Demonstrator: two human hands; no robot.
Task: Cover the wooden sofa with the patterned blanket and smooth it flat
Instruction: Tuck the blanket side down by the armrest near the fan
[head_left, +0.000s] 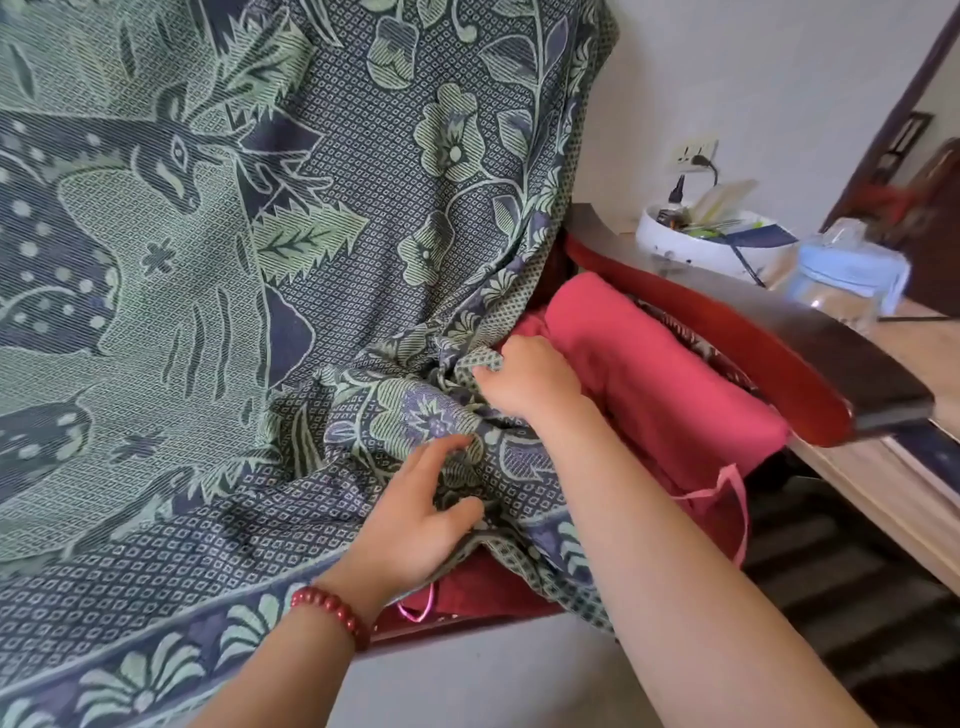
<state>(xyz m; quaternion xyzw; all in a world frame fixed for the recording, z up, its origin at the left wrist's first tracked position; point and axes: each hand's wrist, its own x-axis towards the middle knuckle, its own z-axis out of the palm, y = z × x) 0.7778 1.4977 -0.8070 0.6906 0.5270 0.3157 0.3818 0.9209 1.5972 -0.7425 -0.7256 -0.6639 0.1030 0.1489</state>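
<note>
One green-and-navy woven patterned blanket with deer and flowers lies over the back and seat of the one dark red wooden sofa. It is fairly smooth on the left but bunched in folds at the right end, where it stops short of the armrest and leaves one rolled pink fabric cushion bare. Beyond the armrest a pale wooden table carries one white round bowl and one clear plastic jar. Two hands work at the bunch: the right hand has its grip closed on a gathered fold of the blanket's edge beside the cushion, and the left hand, wearing one red bead bracelet, lies with fingers spread on the cloth just below. To do this step well, I judge, the left should pin the smoothed part while the right draws the gathered edge over the cushion towards the armrest, pulling evenly so the folds open rather than tighten.
</note>
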